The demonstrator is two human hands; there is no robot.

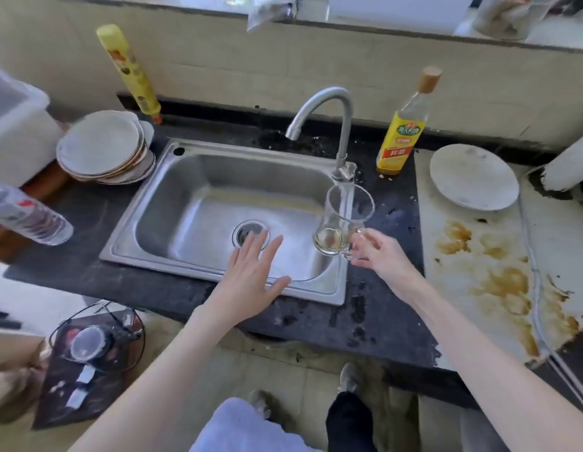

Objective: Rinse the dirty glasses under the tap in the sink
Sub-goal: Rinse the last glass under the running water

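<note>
A clear glass mug (pixel 342 220) with a little yellowish liquid at its bottom hangs upright over the right end of the steel sink (pixel 172 177). My right hand (pixel 378 256) grips the mug by its handle. The curved steel tap (pixel 326 102) rises behind the sink's right side, with its spout pointing down over the basin; no water shows. My left hand (pixel 254 272) hovers over the sink's front rim with fingers spread and straight, holding nothing, near the drain (pixel 247 231).
A stack of dirty plates (pixel 104 148) sits left of the sink. A yellow-labelled bottle (pixel 404 128) stands right of the tap. A white plate (pixel 472 176) lies on a stained board (pixel 479 265) at the right. A plastic bottle (pixel 25 216) lies at the far left.
</note>
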